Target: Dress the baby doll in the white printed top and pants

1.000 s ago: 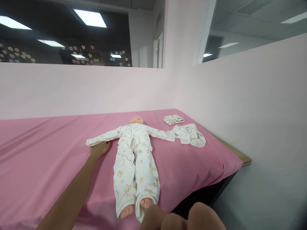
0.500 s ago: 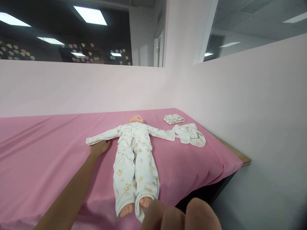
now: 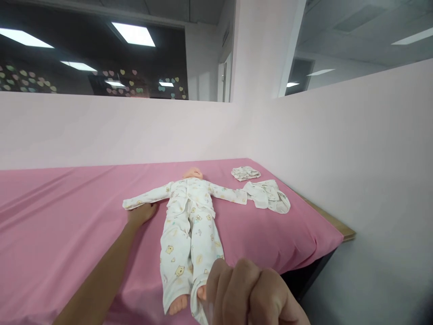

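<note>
In the head view, a baby doll (image 3: pixel 189 225) in printed white pyjamas lies face up on the pink bed sheet (image 3: pixel 67 212). Its long axis runs away from the person, head toward the pink partition wall (image 3: pixel 135 131) and bare feet toward the near edge, sleeves spread straight out to either side. The left hand (image 3: pixel 141 212) lies flat at the doll's sleeve cuff, fingers fairly spread, seemingly pinning it, while the right hand (image 3: pixel 252 293) is curled closed on the trouser hem (image 3: pixel 198 307) by one foot. Two loose garments (image 3: pixel 267 198) lie beyond the other sleeve.
</note>
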`<state>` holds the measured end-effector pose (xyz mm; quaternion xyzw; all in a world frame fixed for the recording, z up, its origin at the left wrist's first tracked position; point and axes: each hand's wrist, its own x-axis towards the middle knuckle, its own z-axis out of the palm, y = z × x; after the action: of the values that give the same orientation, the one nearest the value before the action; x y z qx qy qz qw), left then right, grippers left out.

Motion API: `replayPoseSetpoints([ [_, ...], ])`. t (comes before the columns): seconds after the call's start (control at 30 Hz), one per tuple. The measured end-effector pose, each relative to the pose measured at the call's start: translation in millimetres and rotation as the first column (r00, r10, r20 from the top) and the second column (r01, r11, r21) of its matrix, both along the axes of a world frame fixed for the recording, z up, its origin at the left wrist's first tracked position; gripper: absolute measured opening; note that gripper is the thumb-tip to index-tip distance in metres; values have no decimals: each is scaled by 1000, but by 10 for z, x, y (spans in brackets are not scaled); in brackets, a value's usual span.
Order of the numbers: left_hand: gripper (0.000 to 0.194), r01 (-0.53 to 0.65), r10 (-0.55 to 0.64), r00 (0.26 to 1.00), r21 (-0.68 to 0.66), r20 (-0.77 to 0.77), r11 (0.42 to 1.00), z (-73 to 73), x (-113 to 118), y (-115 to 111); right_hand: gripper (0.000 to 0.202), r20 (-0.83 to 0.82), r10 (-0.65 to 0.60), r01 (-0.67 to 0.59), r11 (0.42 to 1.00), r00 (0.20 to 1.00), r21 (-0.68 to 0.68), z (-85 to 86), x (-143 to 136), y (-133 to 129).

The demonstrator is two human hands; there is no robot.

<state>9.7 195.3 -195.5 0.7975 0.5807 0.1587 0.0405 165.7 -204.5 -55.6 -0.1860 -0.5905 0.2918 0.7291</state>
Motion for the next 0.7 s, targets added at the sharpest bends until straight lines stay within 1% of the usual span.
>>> replayPoseSetpoints([
  [0.07, 67, -8, 8, 1000, -23, -4, 1000, -8, -2, 11, 43, -46, 51, -52, 999, 998, -10, -9, -5, -18],
  [0.2, 66, -15, 15, 1000, -24, -2, 1000, -15, -7, 14, 39, -136, 75, -82, 996, 988, -46, -48, -71, -19],
  [0.33, 66, -3, 3, 1000, -12, 4, 1000, 3, -7, -7, 38, -216, 31, -43, 998, 976, -49, -81, -174, 41],
  [0.47, 66, -3, 3, 1000, -41, 11, 999, 24, -4, -18, 30, -292, -38, 22, 998, 956, -56, -39, -263, 31],
  [0.57, 67, 0, 0, 1000, -32, 13, 999, 15, -4, -4, 24, -337, -50, 27, 997, 940, -73, 12, -296, -14],
  [0.7, 64, -2, 2, 1000, -4, 16, 1000, -15, -10, 20, 25, -369, -36, 8, 997, 929, -75, 40, -309, -41],
])
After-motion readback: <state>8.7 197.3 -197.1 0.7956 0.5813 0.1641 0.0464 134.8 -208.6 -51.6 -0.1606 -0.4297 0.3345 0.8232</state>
